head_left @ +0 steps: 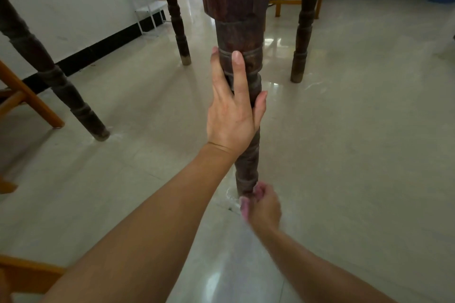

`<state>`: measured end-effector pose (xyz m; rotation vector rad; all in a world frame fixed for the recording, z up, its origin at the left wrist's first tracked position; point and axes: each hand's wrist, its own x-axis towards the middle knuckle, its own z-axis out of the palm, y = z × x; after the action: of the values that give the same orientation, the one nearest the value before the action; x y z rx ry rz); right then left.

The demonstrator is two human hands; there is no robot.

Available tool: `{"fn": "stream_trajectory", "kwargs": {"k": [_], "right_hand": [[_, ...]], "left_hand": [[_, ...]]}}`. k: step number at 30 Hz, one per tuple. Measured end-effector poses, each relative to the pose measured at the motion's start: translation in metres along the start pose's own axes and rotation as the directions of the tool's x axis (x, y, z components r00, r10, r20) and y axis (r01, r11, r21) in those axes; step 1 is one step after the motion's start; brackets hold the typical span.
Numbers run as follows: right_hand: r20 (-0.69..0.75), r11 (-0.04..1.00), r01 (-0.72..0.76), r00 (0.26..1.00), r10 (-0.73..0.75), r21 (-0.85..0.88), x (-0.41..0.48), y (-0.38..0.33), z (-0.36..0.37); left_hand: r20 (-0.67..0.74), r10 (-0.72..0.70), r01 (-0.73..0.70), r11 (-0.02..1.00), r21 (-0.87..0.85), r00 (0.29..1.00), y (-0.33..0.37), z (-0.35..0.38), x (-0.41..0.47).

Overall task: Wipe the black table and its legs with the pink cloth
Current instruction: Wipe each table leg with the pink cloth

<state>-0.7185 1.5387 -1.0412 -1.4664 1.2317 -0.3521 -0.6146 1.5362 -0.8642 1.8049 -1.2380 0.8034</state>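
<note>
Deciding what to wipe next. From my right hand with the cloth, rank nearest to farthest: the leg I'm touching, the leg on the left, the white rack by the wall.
1. Near leg: centre; the right hand holds the pink cloth at its foot.
2. Left leg: left side, across the floor.
3. White rack: far back, against the wall.

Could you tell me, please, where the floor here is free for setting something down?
Bare floor lies right of the near leg, up to the far right leg, and between the near leg and the left leg. Crowded: the near leg's foot, where the right hand holds the pink cloth, and the chair at far left.
</note>
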Motion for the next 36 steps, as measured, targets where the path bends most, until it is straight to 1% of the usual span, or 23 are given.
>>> {"fn": "stream_trajectory", "kwargs": {"k": [1, 3, 4, 6, 7, 8, 9, 11, 12, 13, 15, 16, 19, 20, 22, 23, 25, 28, 30, 31, 33, 36], "right_hand": [[0.069, 1.0, -0.015, 0.998, 0.015, 0.013, -0.012, 0.008, 0.013], [0.212, 0.997, 0.034, 0.977, -0.019, -0.07, -0.028, 0.024, 0.033], [0.231, 0.997, 0.041, 0.973, -0.025, -0.066, -0.03, 0.026, 0.037], [0.197, 0.999, 0.013, 0.98, -0.004, -0.044, -0.022, 0.022, 0.033], [0.161, 0.999, -0.028, 0.987, 0.025, 0.015, -0.014, 0.016, 0.025], [0.094, 0.991, -0.102, 0.991, 0.093, 0.092, -0.003, 0.012, 0.015], [0.01, 0.987, -0.129, 0.992, 0.129, 0.092, 0.01, 0.007, 0.001], [-0.174, 0.99, -0.129, 0.978, 0.118, -0.056, 0.035, 0.003, -0.026], [-0.272, 0.989, -0.126, 0.957, 0.1, -0.082, 0.046, 0.004, -0.037], [-0.306, 0.99, -0.11, 0.949, 0.076, -0.093, 0.048, 0.001, -0.044], [-0.258, 0.993, -0.075, 0.965, 0.049, -0.094, 0.046, -0.003, -0.041], [-0.206, 0.995, -0.088, 0.976, 0.078, -0.041, 0.04, -0.005, -0.032], [0.015, 0.99, -0.142, 0.99, 0.142, -0.018, 0.009, 0.006, 0.008], [0.089, 0.983, -0.182, 0.979, 0.184, -0.036, -0.002, 0.014, 0.024], [0.229, 0.982, -0.09, 0.965, 0.127, -0.164, -0.017, 0.028, 0.047], [0.252, 0.978, -0.038, 0.964, 0.09, -0.204, -0.02, 0.032, 0.054], [0.29, 0.979, 0.024, 0.956, 0.036, -0.203, -0.024, 0.025, 0.047], [0.248, 0.981, 0.009, 0.968, 0.039, -0.193, -0.022, 0.016, 0.015], [0.231, 0.966, -0.013, 0.97, 0.075, -0.258, -0.033, 0.012, -0.015], [0.221, 0.952, -0.029, 0.97, 0.1, -0.304, -0.044, 0.01, -0.031], [0.23, 0.911, -0.054, 0.96, 0.16, -0.408, -0.073, 0.012, -0.062], [0.241, 0.855, -0.115, 0.933, 0.268, -0.506, -0.117, 0.006, -0.11]], "left_hand": [[0.002, -0.003, 0.003, 1.0, 0.003, 1.0, 0.0, 0.0, 0.0], [0.005, -0.01, 0.01, 1.0, 0.006, 1.0, 0.001, 0.0, -0.001], [0.006, -0.009, 0.009, 1.0, 0.004, 1.0, 0.001, 0.0, 0.0], [0.003, -0.011, 0.011, 1.0, 0.005, 1.0, 0.0, -0.001, 0.001], [0.001, -0.012, 0.012, 1.0, 0.003, 1.0, 0.0, -0.001, 0.001], [0.001, -0.011, 0.011, 1.0, 0.0, 1.0, 0.0, -0.001, 0.001], [-0.002, -0.008, 0.008, 1.0, -0.002, 1.0, 0.0, -0.001, 0.0], [-0.009, 0.001, -0.001, 1.0, -0.01, 1.0, -0.001, 0.0, -0.001], [-0.011, 0.003, -0.003, 1.0, -0.015, 1.0, -0.001, 0.001, -0.001], [-0.015, 0.003, -0.003, 1.0, -0.017, 1.0, -0.001, 0.002, 0.0], [-0.017, -0.003, 0.002, 1.0, -0.022, 1.0, -0.001, 0.002, 0.0], [-0.019, -0.006, 0.005, 1.0, -0.02, 1.0, 0.0, 0.002, 0.0], [-0.016, -0.014, 0.013, 1.0, -0.013, 1.0, 0.001, 0.001, 0.0], [-0.019, -0.014, 0.014, 1.0, -0.009, 1.0, 0.001, 0.001, 0.0], [-0.02, -0.015, 0.015, 1.0, -0.01, 1.0, 0.0, 0.002, 0.0], [-0.021, -0.011, 0.011, 1.0, -0.011, 1.0, 0.0, 0.002, 0.001], [-0.026, -0.004, 0.004, 1.0, -0.014, 1.0, -0.001, 0.002, 0.001], [-0.016, -0.026, 0.025, 0.999, -0.036, 1.0, 0.001, 0.002, 0.001], [0.012, -0.07, 0.07, 0.997, -0.016, 0.997, 0.005, -0.001, -0.002], [0.048, -0.093, 0.093, 0.996, -0.003, 0.994, 0.007, -0.004, -0.003], [0.17, -0.142, 0.138, 0.99, 0.036, 0.975, 0.014, -0.016, -0.006], [0.364, -0.201, 0.189, 0.98, 0.068, 0.91, 0.025, -0.046, -0.005]]}}
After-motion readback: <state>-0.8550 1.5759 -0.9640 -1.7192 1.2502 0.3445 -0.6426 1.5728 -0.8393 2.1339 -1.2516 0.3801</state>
